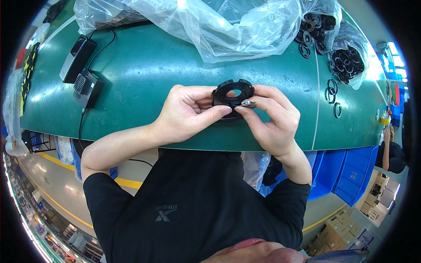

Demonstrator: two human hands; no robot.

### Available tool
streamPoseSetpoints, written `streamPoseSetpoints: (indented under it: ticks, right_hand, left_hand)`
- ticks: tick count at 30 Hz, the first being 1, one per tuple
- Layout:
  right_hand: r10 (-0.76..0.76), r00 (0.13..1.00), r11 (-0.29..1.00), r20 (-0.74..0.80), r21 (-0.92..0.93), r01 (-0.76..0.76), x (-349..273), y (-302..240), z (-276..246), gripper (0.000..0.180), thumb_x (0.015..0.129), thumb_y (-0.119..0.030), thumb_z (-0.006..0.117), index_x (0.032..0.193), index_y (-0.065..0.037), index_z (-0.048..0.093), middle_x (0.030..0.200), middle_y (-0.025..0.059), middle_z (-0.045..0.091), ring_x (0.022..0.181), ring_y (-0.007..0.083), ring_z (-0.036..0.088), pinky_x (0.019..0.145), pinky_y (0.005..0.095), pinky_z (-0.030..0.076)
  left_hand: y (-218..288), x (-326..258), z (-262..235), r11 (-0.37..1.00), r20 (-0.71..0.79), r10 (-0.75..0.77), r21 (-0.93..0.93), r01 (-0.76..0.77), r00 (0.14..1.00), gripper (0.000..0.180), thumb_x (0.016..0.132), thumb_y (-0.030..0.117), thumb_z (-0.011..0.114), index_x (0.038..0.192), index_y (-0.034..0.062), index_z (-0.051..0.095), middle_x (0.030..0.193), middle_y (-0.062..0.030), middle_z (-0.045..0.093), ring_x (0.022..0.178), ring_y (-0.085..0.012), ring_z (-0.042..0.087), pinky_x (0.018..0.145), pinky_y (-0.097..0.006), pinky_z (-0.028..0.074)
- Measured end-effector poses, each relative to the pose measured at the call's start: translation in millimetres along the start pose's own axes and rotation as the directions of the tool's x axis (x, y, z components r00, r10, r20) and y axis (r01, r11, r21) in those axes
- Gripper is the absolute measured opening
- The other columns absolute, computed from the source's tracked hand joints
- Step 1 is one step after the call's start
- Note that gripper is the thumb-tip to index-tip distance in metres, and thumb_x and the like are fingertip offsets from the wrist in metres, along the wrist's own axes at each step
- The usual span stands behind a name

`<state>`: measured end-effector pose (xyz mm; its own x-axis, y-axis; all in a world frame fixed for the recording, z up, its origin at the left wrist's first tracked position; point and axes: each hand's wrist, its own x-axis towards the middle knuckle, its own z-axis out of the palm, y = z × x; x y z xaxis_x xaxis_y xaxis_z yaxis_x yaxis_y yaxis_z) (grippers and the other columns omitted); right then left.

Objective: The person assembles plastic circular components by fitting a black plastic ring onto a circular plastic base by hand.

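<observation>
A round black plastic part (222,91) with a hole through its middle and notches on its rim is held up above the green table. My left hand (186,111) grips it from the left, the thumb on its near edge and the fingers behind. On the other side, my right hand (274,116) pinches a small piece with a shiny metal-looking face (248,103) against the near right of the part. Some right fingers reach behind the ring. Exactly what the small piece is, I cannot make out.
Clear plastic sheeting (210,33) covers the table's far side. Bags of black rings (348,61) sit at the far right, with loose rings (337,110) nearby. At left lie a black box-shaped device (87,89) and its cable. Blue bins (351,173) stand below the right edge.
</observation>
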<state>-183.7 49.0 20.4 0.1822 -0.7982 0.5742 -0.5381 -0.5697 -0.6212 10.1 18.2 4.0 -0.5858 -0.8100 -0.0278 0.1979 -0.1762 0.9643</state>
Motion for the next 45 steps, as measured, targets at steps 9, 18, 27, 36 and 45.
streamPoseSetpoints:
  ticks: [9,18,27,36,45]
  right_hand:
    - [0.122,0.992,0.984,-0.040,0.138,-0.115,-11,-1,9,0.025,0.067,0.004,0.074,0.088,0.003,0.060,0.088,0.0142,0.063,0.072,0.0175,0.064,0.062,0.0256,0.052]
    - [0.487,0.851,0.694,0.200,0.503,-0.515,-5,-2,6,0.044,0.073,0.006,0.068,0.114,0.003,0.051,0.090,0.0109,0.065,0.081,0.0131,0.063,0.069,0.0222,0.052]
    - [0.557,0.797,0.592,0.232,0.562,-0.577,-3,-1,3,0.036,0.077,0.004,0.066,0.111,0.004,0.054,0.091,0.0106,0.065,0.080,0.0110,0.062,0.071,0.0212,0.051]
    - [0.396,0.917,0.825,0.039,0.423,-0.375,-9,2,7,0.015,0.076,0.006,0.067,0.090,0.005,0.062,0.089,0.0106,0.064,0.079,0.0130,0.061,0.069,0.0222,0.050]
    - [0.199,0.977,0.955,-0.074,0.238,-0.176,-3,-1,11,0.008,0.071,0.005,0.069,0.077,0.003,0.065,0.078,0.0116,0.066,0.068,0.0174,0.064,0.060,0.0250,0.050]
  left_hand:
    - [2,0,-1,0.997,-0.024,-0.001,-0.074,-0.001,1.000,0.024,0.081,-0.004,0.061,0.105,-0.0073,0.059,0.099,-0.0110,0.063,0.091,-0.0118,0.059,0.082,-0.025,0.049]
    - [4,0,1,0.996,-0.024,-0.072,-0.055,0.071,0.997,0.023,0.081,-0.002,0.062,0.104,-0.0071,0.060,0.097,-0.0080,0.063,0.086,-0.0092,0.058,0.078,-0.023,0.049]
    - [2,2,2,0.982,-0.039,-0.069,-0.177,0.061,0.997,0.036,0.082,-0.002,0.061,0.116,-0.0047,0.050,0.106,-0.0104,0.059,0.095,-0.0125,0.057,0.084,-0.026,0.047]
    - [-6,0,6,0.990,-0.043,0.048,-0.133,-0.053,0.998,0.034,0.086,0.005,0.058,0.118,-0.0024,0.049,0.110,-0.0062,0.056,0.097,-0.0114,0.053,0.089,-0.029,0.042]
    - [1,0,4,0.999,0.001,0.026,0.020,-0.026,1.000,0.026,0.089,0.006,0.055,0.113,-0.0038,0.054,0.103,-0.0074,0.060,0.094,-0.0104,0.055,0.083,-0.025,0.045]
